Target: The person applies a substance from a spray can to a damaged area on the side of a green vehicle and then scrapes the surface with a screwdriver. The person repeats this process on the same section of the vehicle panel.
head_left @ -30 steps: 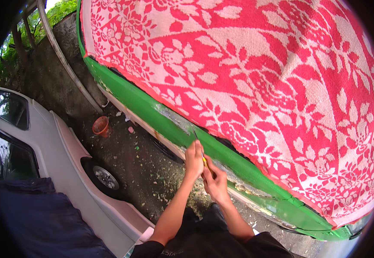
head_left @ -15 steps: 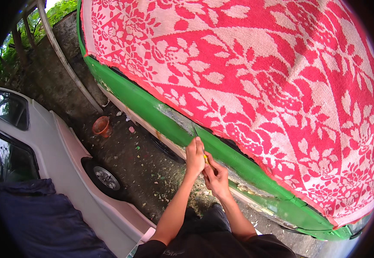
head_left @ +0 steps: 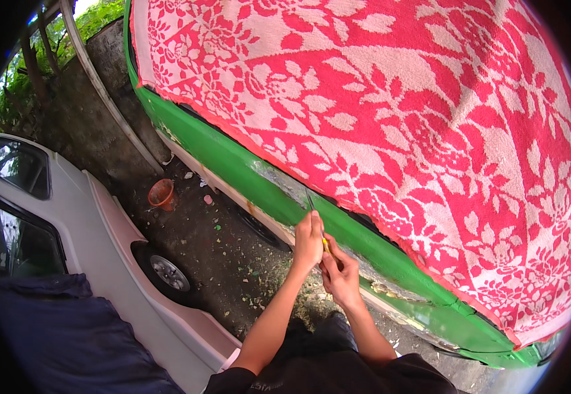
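Both hands are closed on a slim yellow-handled tool [head_left: 326, 244] with a narrow dark tip; its exact kind does not show. My left hand [head_left: 308, 238] wraps round the front part, and the tip juts out beyond its fingers. Behind it, my right hand [head_left: 341, 270] grips the rear, where a bit of yellow shows between the hands. The tip points at the side of a green car body [head_left: 214, 154], close to a scraped grey patch [head_left: 277, 178]; whether it touches cannot be made out.
A red and pale pink floral towel cloth [head_left: 390, 98] covers the car's upper part. To the left stands a white car [head_left: 88, 217] with a dark cloth [head_left: 55, 328] over it. An orange bucket [head_left: 161, 195] and scattered chips lie on the ground between the cars.
The whole view has shifted a little, so the scene sits slightly further right and lower. Both hands keep their hold on the tool, with its tip still by the scraped patch.
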A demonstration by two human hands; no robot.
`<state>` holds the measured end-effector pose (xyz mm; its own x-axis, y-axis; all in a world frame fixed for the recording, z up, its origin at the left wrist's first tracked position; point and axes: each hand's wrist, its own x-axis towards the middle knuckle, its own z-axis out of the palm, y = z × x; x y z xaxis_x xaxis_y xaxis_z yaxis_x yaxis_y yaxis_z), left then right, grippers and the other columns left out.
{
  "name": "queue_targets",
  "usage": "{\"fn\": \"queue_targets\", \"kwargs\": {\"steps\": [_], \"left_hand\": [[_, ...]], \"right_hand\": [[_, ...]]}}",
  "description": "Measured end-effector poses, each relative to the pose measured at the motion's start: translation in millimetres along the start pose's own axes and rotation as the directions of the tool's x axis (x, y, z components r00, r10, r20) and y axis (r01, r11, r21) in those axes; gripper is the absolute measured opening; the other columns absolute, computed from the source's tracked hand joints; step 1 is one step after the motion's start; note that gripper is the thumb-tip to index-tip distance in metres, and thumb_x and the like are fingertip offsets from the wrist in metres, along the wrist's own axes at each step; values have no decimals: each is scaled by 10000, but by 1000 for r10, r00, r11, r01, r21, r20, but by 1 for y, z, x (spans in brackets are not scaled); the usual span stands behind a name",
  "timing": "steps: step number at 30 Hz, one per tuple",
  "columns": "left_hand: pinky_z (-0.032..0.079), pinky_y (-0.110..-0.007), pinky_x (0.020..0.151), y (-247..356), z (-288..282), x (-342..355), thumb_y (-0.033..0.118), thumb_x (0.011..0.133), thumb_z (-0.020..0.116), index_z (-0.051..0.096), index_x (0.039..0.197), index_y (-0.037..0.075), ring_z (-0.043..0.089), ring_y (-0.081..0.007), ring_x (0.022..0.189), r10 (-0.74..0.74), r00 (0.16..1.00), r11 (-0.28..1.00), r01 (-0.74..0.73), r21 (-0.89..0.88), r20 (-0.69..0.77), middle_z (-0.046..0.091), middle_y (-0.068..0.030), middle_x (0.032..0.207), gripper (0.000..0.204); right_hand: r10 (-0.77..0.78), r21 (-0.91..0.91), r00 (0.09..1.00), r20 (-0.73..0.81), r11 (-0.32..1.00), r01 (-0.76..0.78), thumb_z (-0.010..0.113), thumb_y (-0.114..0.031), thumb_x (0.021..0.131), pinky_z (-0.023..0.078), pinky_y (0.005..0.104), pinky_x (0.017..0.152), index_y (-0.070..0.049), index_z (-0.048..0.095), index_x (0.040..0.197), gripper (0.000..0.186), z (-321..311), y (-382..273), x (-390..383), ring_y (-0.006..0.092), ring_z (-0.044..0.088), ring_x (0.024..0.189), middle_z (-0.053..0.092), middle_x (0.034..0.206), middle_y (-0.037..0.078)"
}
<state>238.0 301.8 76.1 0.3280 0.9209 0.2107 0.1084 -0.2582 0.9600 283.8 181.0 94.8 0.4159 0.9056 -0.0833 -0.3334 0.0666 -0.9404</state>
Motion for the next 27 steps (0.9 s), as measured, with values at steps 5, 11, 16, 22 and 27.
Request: {"fn": "queue_targets", "kwargs": {"steps": [5, 11, 16, 22, 27], "left_hand": [[410, -440, 665, 2, 6, 5, 344, 1087, 325, 486, 766, -2, 515, -324, 642, 3, 999, 998, 0, -63, 40, 486, -149, 665, 498], [401, -431, 635, 0, 18, -12, 322, 1087, 336, 490, 777, 0, 495, -293, 610, -7, 1000, 992, 6, -123, -6, 476, -133, 654, 473], [397, -416, 614, 9, 16, -6, 321, 1088, 349, 495, 782, -2, 475, -263, 594, -62, 997, 986, 69, -153, 52, 464, -119, 645, 468], [381, -357, 565, 4, 28, -28, 348, 1093, 369, 500, 785, 19, 452, -161, 585, -84, 996, 957, 90, -276, 33, 446, -50, 642, 470], [364, -323, 543, 4, -1, 19, 325, 1092, 386, 504, 789, 32, 430, -113, 581, -162, 985, 926, 129, -356, -63, 450, -23, 655, 438]], "right_hand": [[4, -45, 999, -47, 999, -7, 516, -67, 1034, 269, 210, 430, -34, 489, 1466, 435, 0, -5, -6, 5, 350, 471, 461, 639, -76], [-64, -138, 998, -1, 988, 63, 519, -106, 1044, 259, 211, 369, -40, 505, 1451, 413, -18, -10, -12, 13, 327, 404, 472, 614, -54], [-37, -115, 997, -62, 993, 30, 521, -100, 1041, 259, 219, 363, -37, 522, 1435, 399, -8, -12, -14, 18, 327, 397, 459, 593, -60], [-43, -132, 998, -56, 991, 35, 513, -100, 1042, 261, 226, 358, -48, 526, 1437, 398, -13, -16, -15, 21, 343, 403, 505, 666, -26], [-52, -132, 999, 3, 990, 51, 512, -90, 1038, 258, 228, 359, -55, 519, 1448, 412, 11, -10, 26, 24, 337, 405, 481, 620, -47]]}}
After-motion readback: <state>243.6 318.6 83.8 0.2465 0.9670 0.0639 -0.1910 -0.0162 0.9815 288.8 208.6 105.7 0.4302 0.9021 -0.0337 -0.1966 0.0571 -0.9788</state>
